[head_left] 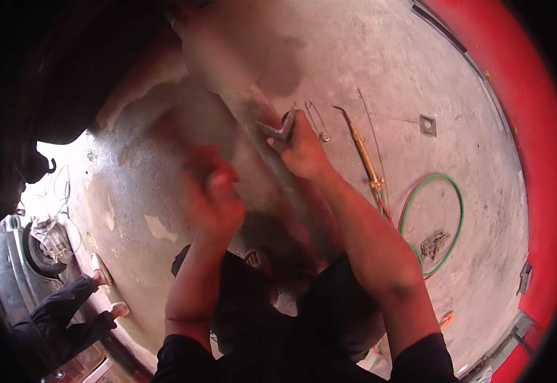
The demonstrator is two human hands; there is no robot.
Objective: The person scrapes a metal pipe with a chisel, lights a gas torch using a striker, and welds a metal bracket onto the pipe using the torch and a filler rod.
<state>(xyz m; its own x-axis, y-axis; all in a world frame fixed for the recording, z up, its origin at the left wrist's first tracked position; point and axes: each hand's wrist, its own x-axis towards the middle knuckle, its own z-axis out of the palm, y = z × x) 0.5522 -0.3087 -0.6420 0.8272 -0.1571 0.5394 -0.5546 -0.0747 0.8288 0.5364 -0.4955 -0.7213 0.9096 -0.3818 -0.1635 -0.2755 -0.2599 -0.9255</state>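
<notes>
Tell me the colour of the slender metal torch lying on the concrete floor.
Brassy gold; the slender metal torch shows best in the head view.

"What sort of place is this?"

"A workshop, by the look of it. There's a brass-coloured torch (366,155) lying on the stained concrete floor (336,64), toward the right edge."

"Is anything with it?"

"Red and green hoses (462,207), looped just beside it."

"Any vehicles?"

"A grey vehicle (4,265) by the floor's left edge, one wheel (34,252) showing."
</notes>
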